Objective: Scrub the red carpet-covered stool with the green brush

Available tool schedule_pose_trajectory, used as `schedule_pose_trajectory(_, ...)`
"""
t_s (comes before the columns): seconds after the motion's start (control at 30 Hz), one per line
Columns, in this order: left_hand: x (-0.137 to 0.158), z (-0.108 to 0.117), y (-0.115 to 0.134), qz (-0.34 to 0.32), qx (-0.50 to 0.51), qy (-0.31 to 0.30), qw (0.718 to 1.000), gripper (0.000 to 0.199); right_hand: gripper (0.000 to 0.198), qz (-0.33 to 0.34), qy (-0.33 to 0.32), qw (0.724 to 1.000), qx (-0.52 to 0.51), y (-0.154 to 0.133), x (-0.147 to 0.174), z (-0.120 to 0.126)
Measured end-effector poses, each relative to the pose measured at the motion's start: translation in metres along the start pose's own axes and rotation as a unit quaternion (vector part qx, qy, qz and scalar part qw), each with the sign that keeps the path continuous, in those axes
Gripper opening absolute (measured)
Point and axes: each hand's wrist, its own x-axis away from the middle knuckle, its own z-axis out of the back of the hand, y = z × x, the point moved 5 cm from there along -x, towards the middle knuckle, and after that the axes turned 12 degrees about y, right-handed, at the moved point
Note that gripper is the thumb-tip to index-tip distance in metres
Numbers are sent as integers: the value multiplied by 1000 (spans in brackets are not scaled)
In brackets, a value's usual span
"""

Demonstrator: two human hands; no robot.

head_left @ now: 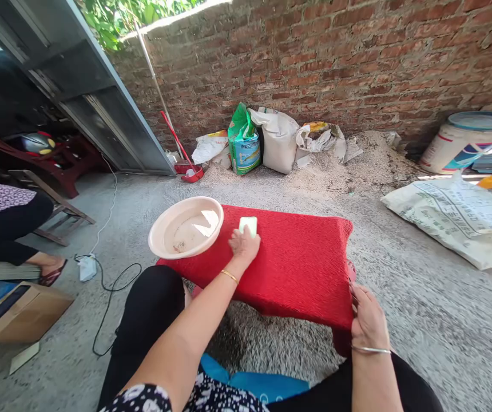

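A red textured cloth (pixel 297 252) is spread over a low bench or table in front of my knees, its edges hanging down. My left hand (pixel 245 246) reaches across to the cloth, its fingers on the near end of a small pale green block with rounded corners (pixel 248 224). What kind of block it is, I cannot make out. At the right end, my right hand (pixel 368 315) has its fingers closed on the cloth's hanging edge; part of the grip is hidden. Left of the block, a pale pink basin (pixel 186 228) stands on the cloth's left end, with clear water and dark specks at the bottom.
Sacks (pixel 278 140) and loose pale grit lie along the brick wall (pixel 306 68), beside a red dustpan (pixel 192 173). A white sack (pixel 460 214) and a bucket (pixel 464 143) are at right. Another person's foot (pixel 52 269), a cardboard box (pixel 25 312) and a cable (pixel 108 297) are at left.
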Motion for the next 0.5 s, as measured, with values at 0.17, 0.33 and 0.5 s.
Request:
schedule_pose_trajectory(0.17, 78, -4, 89, -162, 69, -61, 982, 54, 33, 24, 17, 999, 20, 0, -3, 3)
schedule_pose_trajectory(0.33, 166, 8, 144, -384, 163, -126, 900, 59, 28, 11, -3, 1000, -1, -4, 4, 0)
schedule_pose_trajectory(0.5, 148, 26, 107, -368, 176, -139, 902, 57, 28, -12, 8, 1000, -19, -8, 13, -2)
